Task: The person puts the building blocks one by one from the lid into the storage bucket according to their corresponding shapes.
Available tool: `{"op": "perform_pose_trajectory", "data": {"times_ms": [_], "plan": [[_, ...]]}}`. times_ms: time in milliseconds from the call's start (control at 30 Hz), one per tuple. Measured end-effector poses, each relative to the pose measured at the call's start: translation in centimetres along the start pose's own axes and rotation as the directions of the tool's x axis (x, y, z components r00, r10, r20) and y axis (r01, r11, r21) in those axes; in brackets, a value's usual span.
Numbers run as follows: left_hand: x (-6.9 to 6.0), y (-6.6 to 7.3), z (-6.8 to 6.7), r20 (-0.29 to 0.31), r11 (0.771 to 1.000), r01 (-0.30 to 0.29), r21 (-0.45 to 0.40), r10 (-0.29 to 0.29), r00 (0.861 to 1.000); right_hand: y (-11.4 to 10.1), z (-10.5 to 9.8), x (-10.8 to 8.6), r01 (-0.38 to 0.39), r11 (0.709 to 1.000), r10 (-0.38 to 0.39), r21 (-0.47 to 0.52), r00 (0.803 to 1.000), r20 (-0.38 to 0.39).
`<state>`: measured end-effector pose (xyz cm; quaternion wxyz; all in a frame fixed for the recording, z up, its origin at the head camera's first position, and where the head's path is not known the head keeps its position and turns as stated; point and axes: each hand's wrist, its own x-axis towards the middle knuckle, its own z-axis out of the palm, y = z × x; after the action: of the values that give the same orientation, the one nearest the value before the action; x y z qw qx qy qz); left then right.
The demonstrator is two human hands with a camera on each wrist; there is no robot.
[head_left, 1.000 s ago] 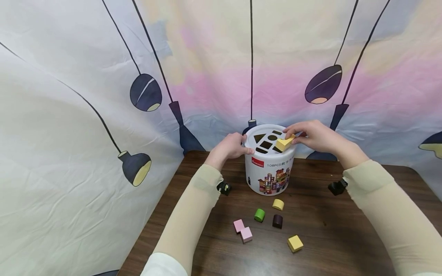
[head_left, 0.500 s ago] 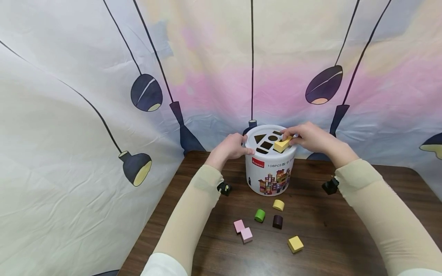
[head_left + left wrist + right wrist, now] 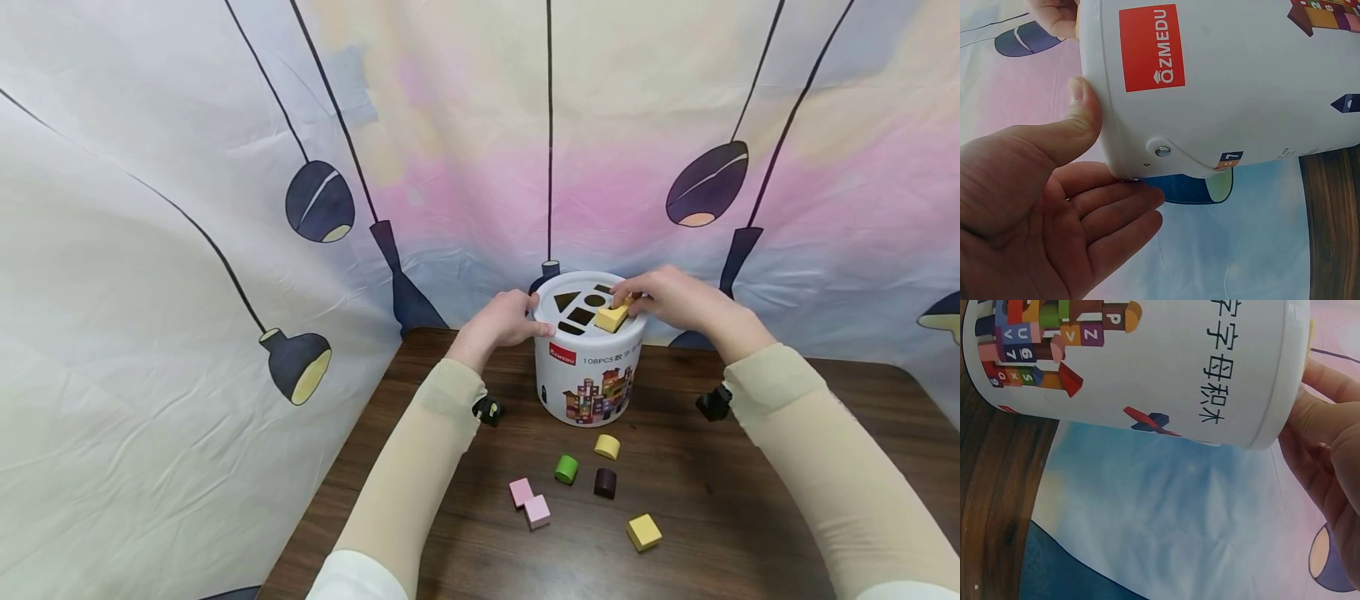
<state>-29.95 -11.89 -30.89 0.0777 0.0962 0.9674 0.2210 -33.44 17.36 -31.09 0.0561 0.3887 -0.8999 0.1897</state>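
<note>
A white lidded bucket (image 3: pixel 587 367) with printed blocks on its side stands at the back of the table, several shaped holes cut in its lid (image 3: pixel 547 302). My left hand (image 3: pixel 504 318) grips the lid's left rim, thumb on top and index finger against the side; in the left wrist view its other fingers (image 3: pixel 1125 234) extend below. A yellow arch-like block (image 3: pixel 611 318) with a curved notch is pinched by my right hand (image 3: pixel 678 298) at a hole on the lid's right front. How deep the block sits cannot be told. The right wrist view mostly hides it behind the bucket.
On the dark wooden table (image 3: pixel 720 517) before the bucket lie a yellow half-round block (image 3: pixel 607 447), a green cylinder (image 3: pixel 566 469), a dark cylinder (image 3: pixel 605 483), two pink blocks (image 3: pixel 537 512) and a yellow square block (image 3: pixel 644 532). A painted cloth (image 3: pixel 465 167) hangs close behind.
My right hand has moved slightly left and lowered the yellow arch block onto the hole in the lid. My left hand keeps its place on the rim.
</note>
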Motion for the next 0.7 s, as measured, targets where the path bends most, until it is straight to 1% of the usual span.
{"op": "perform_pose_trajectory", "data": {"times_ms": [167, 333, 700], "plan": [[-0.01, -0.02, -0.02, -0.004, 1.0, 0.007, -0.013, -0.007, 1.0, -0.31, -0.33, 0.18, 0.011, 0.999, -0.01, -0.044, 1.0, 0.024], [-0.02, -0.05, 0.01, -0.008, 1.0, 0.006, -0.006, -0.006, 1.0, -0.28, -0.21, 0.27, 0.018, 0.999, -0.017, -0.041, 0.999, 0.034], [-0.1, -0.06, 0.04, -0.009, 1.0, 0.003, -0.028, -0.003, 1.0, -0.36, -0.05, -0.08, 0.026, 0.999, -0.027, -0.019, 1.0, -0.013]]}}
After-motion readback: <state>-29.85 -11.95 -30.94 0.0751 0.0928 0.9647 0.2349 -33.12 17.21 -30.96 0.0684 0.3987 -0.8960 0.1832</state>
